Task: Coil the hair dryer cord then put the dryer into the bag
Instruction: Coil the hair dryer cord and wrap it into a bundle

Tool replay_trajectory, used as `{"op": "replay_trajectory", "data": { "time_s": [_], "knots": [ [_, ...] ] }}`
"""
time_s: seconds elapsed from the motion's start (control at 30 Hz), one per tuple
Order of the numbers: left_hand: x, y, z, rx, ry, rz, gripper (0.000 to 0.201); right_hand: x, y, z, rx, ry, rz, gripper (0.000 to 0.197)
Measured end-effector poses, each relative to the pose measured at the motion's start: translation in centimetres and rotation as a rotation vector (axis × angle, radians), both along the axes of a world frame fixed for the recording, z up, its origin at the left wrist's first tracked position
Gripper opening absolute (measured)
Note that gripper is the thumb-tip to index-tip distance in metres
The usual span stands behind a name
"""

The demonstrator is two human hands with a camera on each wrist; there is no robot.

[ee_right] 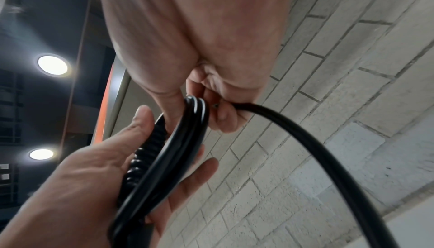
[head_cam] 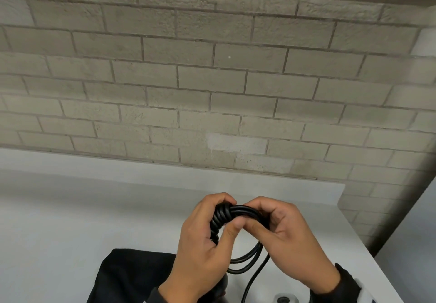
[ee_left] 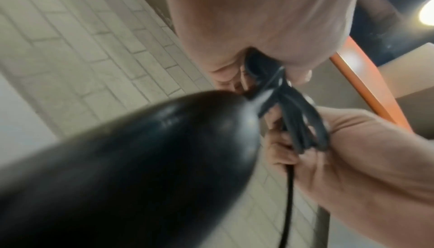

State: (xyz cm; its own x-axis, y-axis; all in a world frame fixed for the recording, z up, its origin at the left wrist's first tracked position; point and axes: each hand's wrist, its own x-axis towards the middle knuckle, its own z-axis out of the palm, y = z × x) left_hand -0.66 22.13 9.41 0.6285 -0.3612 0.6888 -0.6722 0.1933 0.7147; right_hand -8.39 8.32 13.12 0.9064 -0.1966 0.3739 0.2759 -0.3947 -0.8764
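Both hands [head_cam: 238,236] around coiled black cord [head_cam: 236,213]

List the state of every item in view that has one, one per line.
cord: mostly coiled, loops bundled, one strand still loose
left hand: grips the wrapped end of the coil
right hand: pinches the loops
hair dryer: out of the bag, hanging below the hands
bag: lying on the table, dryer not inside
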Motion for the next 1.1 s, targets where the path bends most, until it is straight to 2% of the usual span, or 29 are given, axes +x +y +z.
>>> {"op": "replay_trajectory", "data": {
  "time_s": [0.2,0.27,0.33,0.37,0.43,0.5,0.53,0.57,0.67,0.73,0.8,0.9,1.0,1.1],
  "knots": [
    [-0.8,-0.5,0.2,-0.067,0.176,0.022,0.018,0.1,0.4,-0.7,0.094,-0.029,-0.049,0.012],
    [-1.0,-0.6,0.4,-0.071,0.220,0.028,0.015,0.1,0.5,-1.2,0.185,-0.041,-0.070,0.026],
    [-1.2,-0.8,0.6,-0.076,0.244,0.038,0.018,0.3,0.6,-1.8,0.191,-0.076,-0.136,0.037],
    [-1.3,-0.9,0.7,-0.084,0.255,0.042,0.020,0.4,0.7,-2.3,0.122,-0.125,-0.214,0.038],
    [-1.5,-1.0,0.7,-0.108,0.280,0.052,0.020,0.5,0.9,-3.0,-0.142,-0.299,-0.435,0.032],
    [-1.6,-1.1,0.6,-0.127,0.293,0.060,0.021,0.7,1.1,-3.7,-0.430,-0.501,-0.555,0.015],
    [-1.6,-1.2,0.5,-0.133,0.294,0.068,0.021,0.8,1.1,-4.1,-0.553,-0.538,-0.604,0.006],
    [-1.7,-1.2,0.5,-0.139,0.292,0.075,0.022,0.9,1.2,-4.5,-0.655,-0.551,-0.665,0.007],
    [-1.7,-1.3,0.4,-0.155,0.291,0.091,0.022,1.1,1.4,-4.8,-0.774,-0.541,-0.772,0.006],
    [-1.6,-1.2,0.4,-0.169,0.299,0.095,0.021,0.9,1.8,-4.8,-0.766,-0.542,-0.782,0.004],
    [-1.6,-1.1,0.5,-0.187,0.302,0.087,0.021,0.9,2.0,-4.9,-0.751,-0.515,-0.781,0.011],
    [-1.6,-1.1,0.6,-0.188,0.289,0.083,0.020,0.9,2.7,-5.0,-0.674,-0.353,-0.750,0.028],
    [-1.6,-1.1,0.5,-0.178,0.252,0.101,0.019,0.8,3.2,-4.5,-0.407,-0.139,-0.691,0.032],
    [-1.4,-1.2,0.5,-0.163,0.214,0.132,0.033,0.6,3.4,-3.9,-0.058,0.041,-0.486,0.040]
  ]
}}
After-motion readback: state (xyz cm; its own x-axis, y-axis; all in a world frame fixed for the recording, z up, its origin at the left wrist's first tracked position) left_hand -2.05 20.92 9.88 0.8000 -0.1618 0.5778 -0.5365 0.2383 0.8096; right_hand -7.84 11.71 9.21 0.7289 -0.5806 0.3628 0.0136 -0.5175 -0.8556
